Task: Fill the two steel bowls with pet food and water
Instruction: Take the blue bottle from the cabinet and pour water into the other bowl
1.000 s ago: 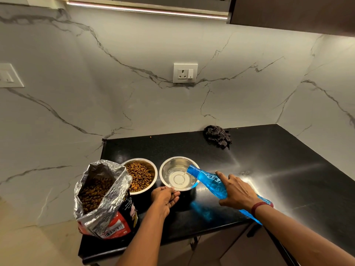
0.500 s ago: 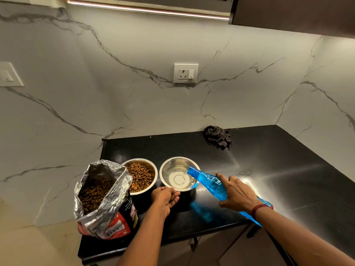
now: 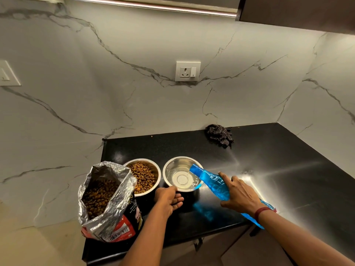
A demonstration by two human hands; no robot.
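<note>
Head view: right hand (image 3: 240, 196) grip wrapped round tilted blue bottle (image 3: 209, 180), mouth over water bowl (image 3: 182, 174); left hand (image 3: 167, 198) grip pinching that bowl's near rim; kibble bowl (image 3: 144, 176) just left, on counter (image 3: 278, 169)

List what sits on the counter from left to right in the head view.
Food bag → bowl of kibble → bowl with water → blue bottle in the right hand. The cloth lies farther back.

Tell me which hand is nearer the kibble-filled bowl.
Left. The left hand grips the water bowl rim just beside the kibble bowl; the right hand holds the blue bottle beyond it.
</note>
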